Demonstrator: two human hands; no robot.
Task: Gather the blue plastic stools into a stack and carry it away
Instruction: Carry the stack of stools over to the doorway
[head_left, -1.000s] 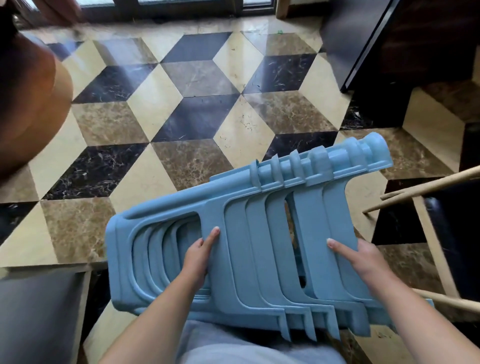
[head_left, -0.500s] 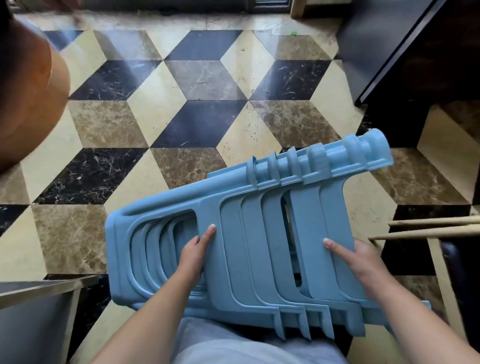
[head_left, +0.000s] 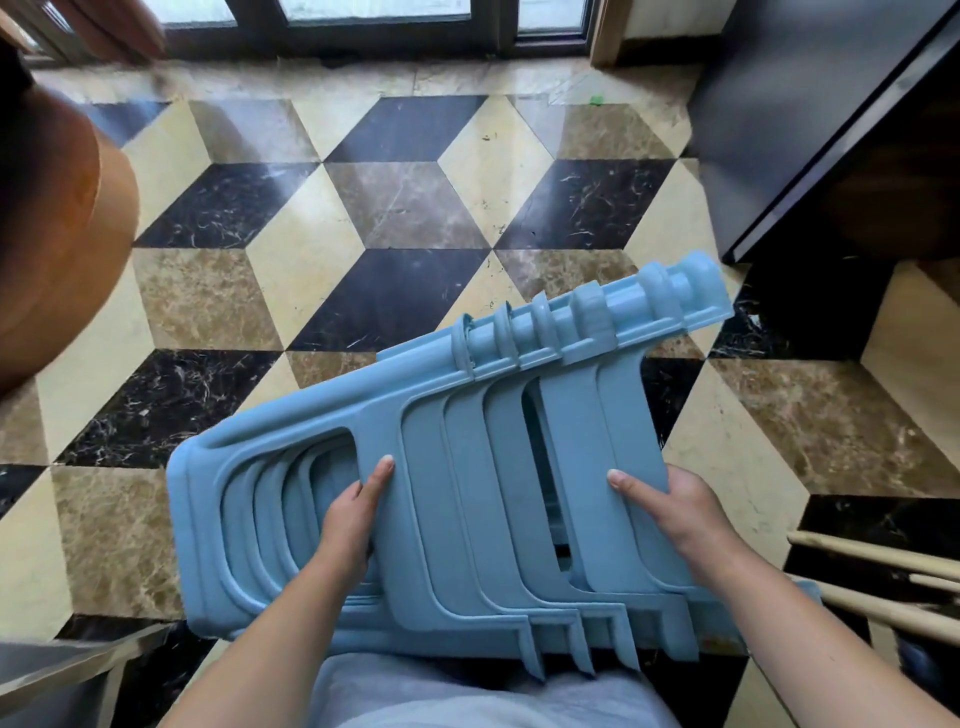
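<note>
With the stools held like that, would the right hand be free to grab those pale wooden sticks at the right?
Probably not: the right hand grips a leg of the stool stack, sharing its load with the left hand. The wooden sticks lie close, unobstructed.

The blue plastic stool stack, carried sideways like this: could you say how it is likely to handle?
The blue plastic stool stack looks rigid and probably light: the left hand and right hand grip only single legs. The nested, unfastened stools could slide apart if tipped.

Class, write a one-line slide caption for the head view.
Both hands, left hand and right hand, grip a sideways stack of blue stools above patterned marble floor.
</note>
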